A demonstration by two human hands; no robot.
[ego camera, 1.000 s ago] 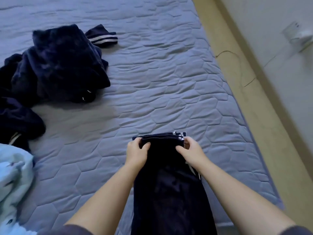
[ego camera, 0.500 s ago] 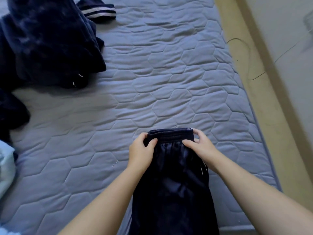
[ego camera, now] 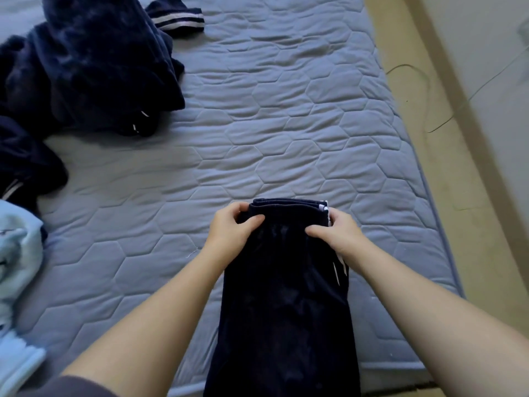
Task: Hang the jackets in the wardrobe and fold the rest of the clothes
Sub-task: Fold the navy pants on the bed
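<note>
A dark navy garment with white side stripes lies lengthwise on the blue quilted mattress, its folded far end stacked in layers. My left hand pinches the left corner of that far end, thumb on top. My right hand grips the right corner, thumb on the cloth. The garment's near end runs off the bottom of the view, hidden between my forearms.
A heap of dark navy clothes lies at the far left, with a white-striped cuff beside it. A light blue garment sits at the left edge. A wooden bed frame and a thin cable run along the right.
Both hands have kept their hold on the far end of the garment, whose layered edges with white stripes now show again. The view has shifted slightly.
</note>
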